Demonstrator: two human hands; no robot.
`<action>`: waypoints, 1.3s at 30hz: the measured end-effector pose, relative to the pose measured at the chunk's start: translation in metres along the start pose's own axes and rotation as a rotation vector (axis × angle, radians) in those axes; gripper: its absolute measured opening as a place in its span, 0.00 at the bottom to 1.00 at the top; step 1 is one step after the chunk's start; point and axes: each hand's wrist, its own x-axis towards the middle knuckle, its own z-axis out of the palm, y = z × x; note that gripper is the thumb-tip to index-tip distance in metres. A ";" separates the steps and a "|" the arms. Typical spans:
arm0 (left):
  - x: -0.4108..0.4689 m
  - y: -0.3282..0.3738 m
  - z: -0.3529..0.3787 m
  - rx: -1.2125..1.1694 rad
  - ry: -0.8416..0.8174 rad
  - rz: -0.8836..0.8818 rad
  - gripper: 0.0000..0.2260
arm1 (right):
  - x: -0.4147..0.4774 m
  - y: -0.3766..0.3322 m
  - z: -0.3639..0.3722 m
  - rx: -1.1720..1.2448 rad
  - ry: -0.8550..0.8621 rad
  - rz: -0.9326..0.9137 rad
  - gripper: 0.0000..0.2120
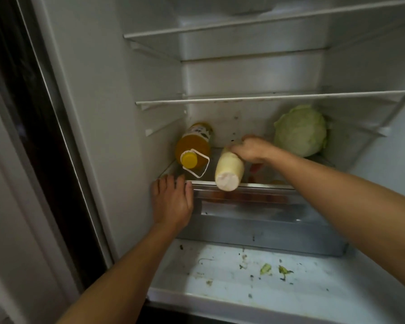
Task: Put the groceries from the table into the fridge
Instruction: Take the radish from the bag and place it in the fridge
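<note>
I look into the open fridge. My right hand (250,149) grips the far end of a cream-white bottle (228,171), which lies tilted with its base toward me over the front edge of the lower glass shelf (262,184). To its left an orange oil bottle (193,146) with a yellow cap and white handle lies on the same shelf. A pale green cabbage (301,130) sits at the back right of that shelf. My left hand (172,202) rests with straight fingers on the shelf's front left corner.
Two bare glass shelves (267,98) sit above. Under the lower shelf is a clear drawer (255,220) with reddish items dimly visible. The fridge floor (243,281) carries green scraps and dirt. The fridge's left wall and door seal (63,136) stand close on the left.
</note>
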 end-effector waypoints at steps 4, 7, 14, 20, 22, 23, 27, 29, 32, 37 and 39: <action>0.000 -0.003 0.001 -0.024 -0.017 0.009 0.24 | 0.004 -0.015 0.016 0.156 -0.080 0.119 0.33; -0.001 -0.006 0.002 -0.031 0.007 0.028 0.22 | 0.009 -0.014 0.013 0.308 -0.059 0.165 0.26; -0.001 -0.007 0.008 -0.041 0.032 0.017 0.20 | 0.046 -0.002 0.016 0.397 0.088 0.130 0.28; 0.000 -0.009 0.011 -0.038 0.044 0.016 0.20 | 0.061 0.006 0.020 0.499 0.108 0.160 0.32; -0.001 -0.010 0.011 -0.034 0.039 0.020 0.20 | 0.060 0.006 0.020 0.482 0.103 0.150 0.32; -0.001 -0.010 0.010 -0.031 0.039 0.023 0.20 | 0.058 0.007 0.019 0.457 0.096 0.144 0.31; 0.001 -0.010 0.003 -0.033 -0.026 0.027 0.24 | 0.037 0.008 0.009 0.358 0.068 0.161 0.29; 0.001 -0.010 -0.003 -0.022 -0.134 0.024 0.26 | 0.018 0.008 0.004 0.339 0.094 0.162 0.28; -0.001 -0.009 -0.019 -0.010 -0.243 0.037 0.22 | -0.020 0.010 -0.006 0.282 0.172 0.158 0.22; -0.047 -0.002 -0.067 -0.046 -0.291 0.109 0.18 | -0.100 0.013 -0.007 0.217 0.264 0.187 0.17; -0.075 -0.002 -0.086 -0.089 -0.328 0.146 0.16 | -0.139 0.011 0.003 0.194 0.308 0.229 0.14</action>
